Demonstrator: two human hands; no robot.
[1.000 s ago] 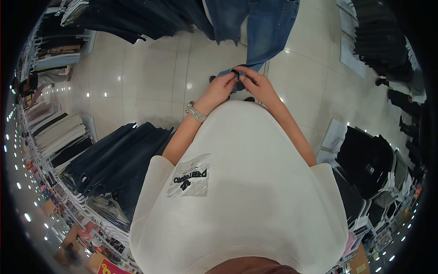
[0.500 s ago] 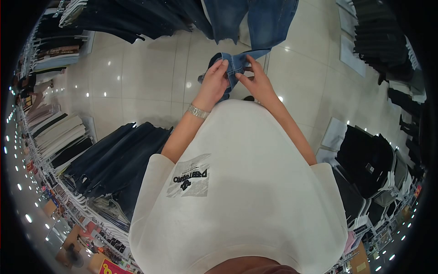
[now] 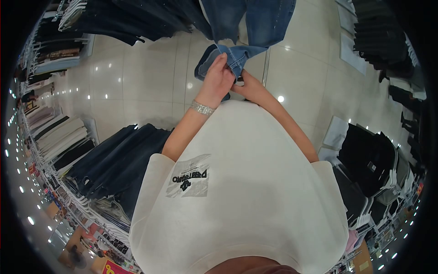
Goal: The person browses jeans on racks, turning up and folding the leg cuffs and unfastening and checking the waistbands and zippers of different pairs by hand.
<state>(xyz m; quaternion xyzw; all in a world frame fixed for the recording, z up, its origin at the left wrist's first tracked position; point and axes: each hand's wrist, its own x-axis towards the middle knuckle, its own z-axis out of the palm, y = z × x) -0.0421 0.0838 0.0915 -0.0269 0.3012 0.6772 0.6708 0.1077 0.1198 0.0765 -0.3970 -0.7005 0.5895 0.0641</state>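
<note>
A pair of blue jeans [image 3: 237,57] hangs from the top of the view, its denim bunched and folded where I hold it. My left hand [image 3: 218,81], with a silver bracelet [image 3: 202,108] at the wrist, is closed on the fabric, thumb on top. My right hand [image 3: 250,88] sits just to the right and lower, its fingers curled in under the denim's lower edge. Its fingertips are partly hidden by the cloth. A darker folded part of the jeans shows left of my left hand.
Dark jeans [image 3: 132,18] hang on a rack at the top left. More dark trousers [image 3: 118,160] hang at lower left, and black garments [image 3: 367,153] at right. White display boards [image 3: 335,130] stand by the right racks. Pale glossy tiles [image 3: 146,77] cover the floor.
My right hand has moved down and slightly left, from the upper part of the denim to its lower edge. The held cloth has turned, and more of its dark fold shows at left.
</note>
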